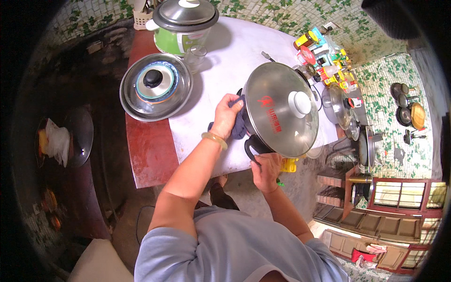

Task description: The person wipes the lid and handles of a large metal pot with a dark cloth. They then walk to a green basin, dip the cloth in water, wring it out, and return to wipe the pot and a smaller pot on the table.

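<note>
My left hand (225,114) holds a dark blue cloth (239,121) against the side of a lidded pot. The pot's lid (264,84) has a white knob (299,104) and red writing on it. With my right hand (268,172) I grip the pot's black loop handle (251,149) from below; some of its fingers are hidden behind the pot's rim. Whether the pot rests on the white-topped table (225,63) or is lifted, I cannot tell.
A clear lid over a bowl (179,75) lies left, beside a drinking glass (196,56) and a green rice cooker (169,40). Sauce bottles (329,72) crowd the right end, near a glass-lidded pan (333,105). A yellow bottle (289,165) shows below the table edge.
</note>
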Motion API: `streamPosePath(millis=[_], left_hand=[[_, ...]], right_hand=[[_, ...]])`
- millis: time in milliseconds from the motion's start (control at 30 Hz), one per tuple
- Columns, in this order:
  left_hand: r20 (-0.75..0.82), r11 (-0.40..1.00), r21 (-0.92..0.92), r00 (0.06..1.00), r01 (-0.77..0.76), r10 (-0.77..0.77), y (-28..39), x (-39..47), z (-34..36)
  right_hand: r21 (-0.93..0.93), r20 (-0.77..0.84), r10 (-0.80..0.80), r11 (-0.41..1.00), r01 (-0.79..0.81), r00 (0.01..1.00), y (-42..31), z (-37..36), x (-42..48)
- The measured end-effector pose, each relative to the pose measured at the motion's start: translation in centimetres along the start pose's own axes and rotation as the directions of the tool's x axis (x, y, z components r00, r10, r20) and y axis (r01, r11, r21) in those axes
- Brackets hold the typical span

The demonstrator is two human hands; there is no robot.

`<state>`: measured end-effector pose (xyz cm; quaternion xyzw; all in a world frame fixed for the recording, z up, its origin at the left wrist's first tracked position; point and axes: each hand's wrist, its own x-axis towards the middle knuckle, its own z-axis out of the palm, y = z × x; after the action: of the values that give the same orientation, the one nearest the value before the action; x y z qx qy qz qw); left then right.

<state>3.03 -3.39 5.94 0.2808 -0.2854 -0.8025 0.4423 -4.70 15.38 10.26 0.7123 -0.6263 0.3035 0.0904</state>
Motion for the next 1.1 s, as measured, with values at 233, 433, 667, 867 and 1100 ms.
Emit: streamPosePath(millis=[233, 433, 667, 867, 1100], left_hand=[[0.019, 1.000, 0.013, 1.000, -0.012, 0.012, 0.5, 3.4, -0.1], [0.044, 0.999, -0.046, 0.999, 0.024, -0.022, -0.5, -1.0, -0.1], [0.103, 0.995, 0.040, 0.991, -0.089, 0.084, -4.7, -5.6, -0.6], [0.046, 0.990, -0.139, 0.999, 0.026, -0.019, -3.2, -5.1, 0.0], [-0.017, 0.992, -0.125, 1.000, -0.010, 0.008, -1.6, -0.6, -0.7]], right_hand=[[0.014, -0.008, -0.003, 1.000, 0.003, 1.000, 0.0, 0.3, 0.3], [0.004, -0.020, -0.001, 1.000, 0.001, 1.000, 0.1, 0.2, 0.1], [0.007, -0.013, -0.007, 1.000, 0.007, 1.000, 0.2, 0.4, 0.0], [0.017, -0.007, 0.012, 1.000, -0.012, 1.000, 0.0, 0.0, 0.0], [0.045, -0.023, 0.007, 0.999, -0.006, 1.000, 0.1, 0.1, 0.1]])
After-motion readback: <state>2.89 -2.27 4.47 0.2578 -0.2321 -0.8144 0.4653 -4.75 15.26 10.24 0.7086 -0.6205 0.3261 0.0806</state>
